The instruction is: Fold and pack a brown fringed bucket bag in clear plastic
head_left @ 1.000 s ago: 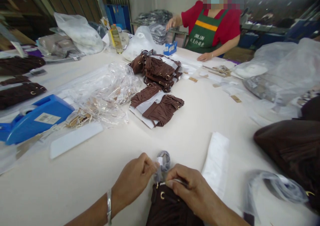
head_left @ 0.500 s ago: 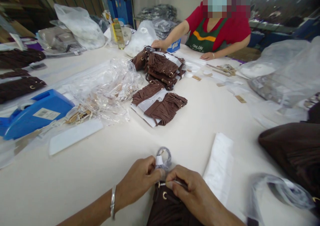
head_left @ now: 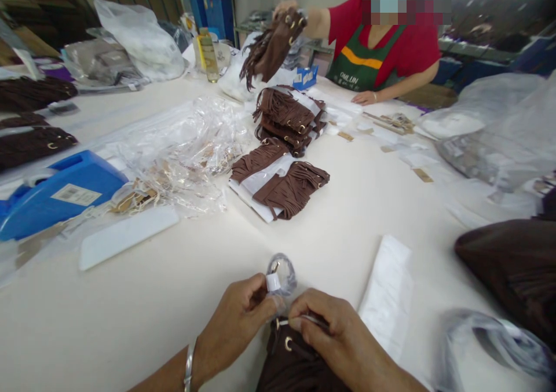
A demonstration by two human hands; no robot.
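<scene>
My left hand [head_left: 243,317], closed, pinches the lower end of a coiled strap wrapped in clear plastic [head_left: 291,273], with a white tag around it. A dark brown bag [head_left: 299,372] lies below, its top edge set with gold eyelets. Just right of the left fingers, my right hand [head_left: 334,325] is closed in a pinch on a thin cord at the bag's top edge. A short pale piece of that cord shows beside an eyelet. The bag's lower part runs out of view.
Folded brown fringed bags [head_left: 280,178] lie mid-table, with a stack [head_left: 289,117] behind. To the left are clear plastic bags [head_left: 186,149] and a blue tape dispenser [head_left: 72,186]. White folded material [head_left: 388,288] and another wrapped coil [head_left: 499,345] lie right. A co-worker [head_left: 369,62] stands opposite.
The co-worker has lifted a brown fringed bag up off the area beside the stack. My hands stay nearly in place, with the coil tipped slightly left.
</scene>
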